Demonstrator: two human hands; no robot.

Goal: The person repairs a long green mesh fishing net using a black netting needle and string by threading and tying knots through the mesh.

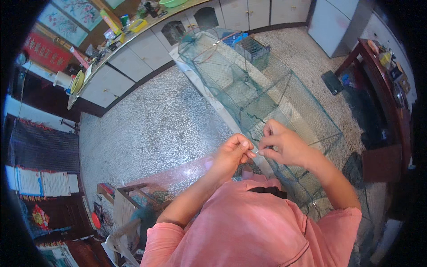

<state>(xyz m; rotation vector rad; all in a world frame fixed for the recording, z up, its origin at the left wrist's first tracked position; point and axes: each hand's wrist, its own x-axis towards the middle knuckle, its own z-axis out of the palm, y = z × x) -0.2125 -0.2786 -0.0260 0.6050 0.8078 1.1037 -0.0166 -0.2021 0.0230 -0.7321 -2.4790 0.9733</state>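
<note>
My left hand (235,153) and my right hand (282,144) meet in front of my chest, fingertips almost touching. Between them shows a small, thin, pale piece (257,152), pinched by my right thumb and finger. My left fingers are closed in a pinch too, but what they hold is too small to make out. Just beyond and below both hands stretches a long green mesh net (271,104) with dark square frames, like a folding fish trap. It lies over a long pale board (202,89).
Cabinets (129,60) with a cluttered counter run along the far wall. A blue crate (255,51) stands by the net's far end. To the right are a dark wooden table (378,66) and a white fridge (331,24). A wooden frame (133,196) stands at lower left.
</note>
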